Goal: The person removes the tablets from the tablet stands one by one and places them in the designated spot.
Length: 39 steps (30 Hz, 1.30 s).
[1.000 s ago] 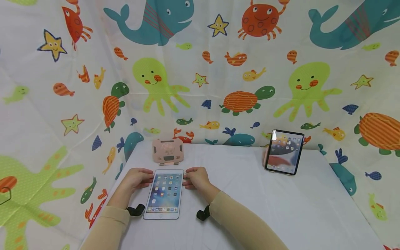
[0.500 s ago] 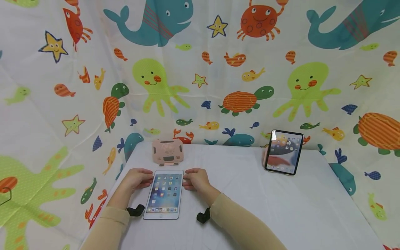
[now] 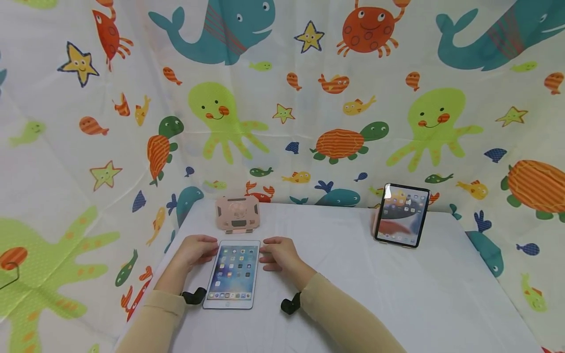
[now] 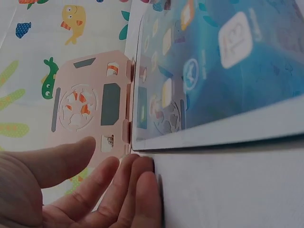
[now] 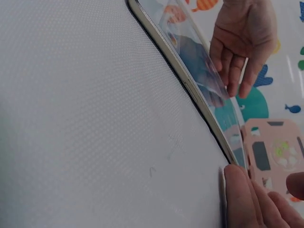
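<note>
A white tablet (image 3: 231,274) with a lit home screen lies face up on the white-covered table. My left hand (image 3: 194,252) is at its upper left edge, thumb apart from the loosely bent fingers; in the left wrist view the fingertips (image 4: 142,164) are near or touching the tablet's corner. My right hand (image 3: 282,257) is at the upper right edge, its fingers spread and loosely bent; the right wrist view shows the fingertips (image 5: 235,178) by the tablet's end. Neither hand grips it. Just beyond stands a pink tablet case (image 3: 238,213) with cut-outs.
A black-framed tablet (image 3: 401,215) stands tilted on a pink support at the back right. A curtain (image 3: 282,162) printed with sea animals hangs behind and on the left. Black wrist cameras (image 3: 290,304) sit under both wrists.
My right hand has shifted slightly right, and its fingers have spread a little off the tablet's edge. The left hand and the tablet are nearly unmoved.
</note>
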{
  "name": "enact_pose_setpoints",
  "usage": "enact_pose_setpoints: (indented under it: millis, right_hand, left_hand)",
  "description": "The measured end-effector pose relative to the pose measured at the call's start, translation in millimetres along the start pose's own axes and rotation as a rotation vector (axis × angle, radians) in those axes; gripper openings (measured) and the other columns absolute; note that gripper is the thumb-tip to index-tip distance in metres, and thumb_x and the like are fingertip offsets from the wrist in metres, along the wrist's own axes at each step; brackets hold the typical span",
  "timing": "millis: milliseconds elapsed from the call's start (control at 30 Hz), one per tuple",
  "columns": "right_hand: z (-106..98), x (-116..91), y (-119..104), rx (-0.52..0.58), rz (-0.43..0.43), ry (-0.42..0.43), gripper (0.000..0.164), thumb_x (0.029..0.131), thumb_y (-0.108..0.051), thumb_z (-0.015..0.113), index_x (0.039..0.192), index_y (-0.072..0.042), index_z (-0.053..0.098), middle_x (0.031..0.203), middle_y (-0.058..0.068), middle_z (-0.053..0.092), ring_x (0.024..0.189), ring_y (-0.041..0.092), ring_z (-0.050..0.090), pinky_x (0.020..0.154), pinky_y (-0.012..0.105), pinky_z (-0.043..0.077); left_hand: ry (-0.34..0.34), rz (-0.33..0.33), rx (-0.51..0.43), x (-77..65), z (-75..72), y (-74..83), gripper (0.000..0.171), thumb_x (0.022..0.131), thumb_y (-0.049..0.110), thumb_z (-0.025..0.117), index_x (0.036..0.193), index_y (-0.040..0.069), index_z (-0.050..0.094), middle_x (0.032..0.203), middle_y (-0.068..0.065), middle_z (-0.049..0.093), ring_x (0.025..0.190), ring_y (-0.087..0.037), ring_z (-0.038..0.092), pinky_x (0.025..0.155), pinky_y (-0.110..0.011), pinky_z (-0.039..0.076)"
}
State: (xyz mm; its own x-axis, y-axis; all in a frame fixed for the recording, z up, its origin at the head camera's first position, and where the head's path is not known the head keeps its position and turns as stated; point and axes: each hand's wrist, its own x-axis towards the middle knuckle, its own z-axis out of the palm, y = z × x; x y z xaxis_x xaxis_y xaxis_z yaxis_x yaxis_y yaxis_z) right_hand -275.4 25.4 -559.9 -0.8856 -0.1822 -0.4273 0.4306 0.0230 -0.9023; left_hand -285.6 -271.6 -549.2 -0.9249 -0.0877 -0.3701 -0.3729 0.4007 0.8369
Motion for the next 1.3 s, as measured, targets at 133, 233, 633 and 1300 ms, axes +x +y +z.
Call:
enact_pose_setpoints:
  millis: [133, 233, 633, 1300]
  right_hand:
    - [-2.3, -1.6, -2.7, -0.016, -0.004, -0.004, 0.034, 0.102, -0.017, 0.067, 0.136, -0.009, 0.069, 0.118, 0.010, 0.081, 0.090, 0.026, 0.082, 0.071, 0.035, 0.068]
    - [-5.4, -2.4, -5.1, -0.039, -0.011, -0.007, 0.038, 0.102, -0.019, 0.068, 0.139, -0.010, 0.068, 0.119, 0.010, 0.080, 0.089, 0.026, 0.082, 0.070, 0.033, 0.067]
    - [-29.4, -5.7, -14.4, 0.013, -0.047, -0.047, 0.047, 0.105, -0.020, 0.065, 0.149, -0.005, 0.060, 0.133, 0.018, 0.076, 0.096, 0.028, 0.082, 0.073, 0.031, 0.067]
    - [-85.2, -30.0, -8.6, 0.023, -0.067, 0.022, 0.054, 0.104, -0.026, 0.069, 0.152, -0.005, 0.057, 0.135, 0.022, 0.074, 0.092, 0.025, 0.082, 0.076, 0.034, 0.068]
  left_hand:
    - [0.046, 0.052, 0.068, 1.8, 1.0, 2.6, 0.038, 0.104, 0.022, 0.069, 0.134, -0.002, 0.069, 0.122, -0.021, 0.076, 0.093, -0.021, 0.072, 0.078, -0.028, 0.064]
    - [0.078, 0.098, 0.112, 1.9, 2.4, 6.6, 0.037, 0.104, 0.021, 0.069, 0.134, -0.002, 0.069, 0.126, -0.023, 0.074, 0.097, -0.024, 0.073, 0.081, -0.031, 0.065]
    - [0.063, 0.204, 0.120, -0.3, 13.3, 30.9, 0.046, 0.105, 0.025, 0.069, 0.145, 0.004, 0.062, 0.128, -0.022, 0.074, 0.107, -0.028, 0.077, 0.094, -0.043, 0.066]
    - [-0.050, 0.285, 0.024, 4.3, 59.9, 52.5, 0.042, 0.103, 0.022, 0.073, 0.140, 0.004, 0.066, 0.124, -0.018, 0.076, 0.104, -0.026, 0.078, 0.091, -0.040, 0.067]
